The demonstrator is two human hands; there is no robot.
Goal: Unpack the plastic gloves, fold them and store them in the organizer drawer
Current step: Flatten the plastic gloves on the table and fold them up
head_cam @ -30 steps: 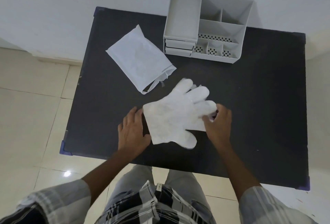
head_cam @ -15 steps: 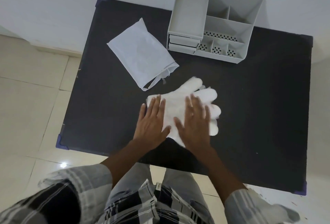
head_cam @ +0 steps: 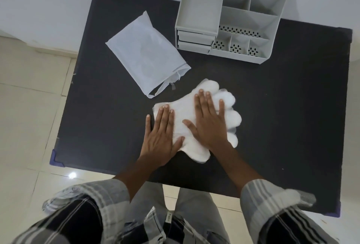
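Both hands flat w/ fingers spread, left hand [head_cam: 160, 133] & right hand [head_cam: 209, 122] pressing the thin white plastic gloves [head_cam: 230, 115] at frame centre on the black table [head_cam: 292, 107]; risk: slippery film slides/springs up once released, spoiling the fold.

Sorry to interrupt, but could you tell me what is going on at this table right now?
A person is pressing a stack of plastic gloves flat on the black table with both palms. The left hand rests on the cuff end and the right hand on the middle. The opened packet lies beyond the gloves, to the left. The grey organizer stands at the far edge of the table with its drawers shut. Nothing is folded or stored yet.
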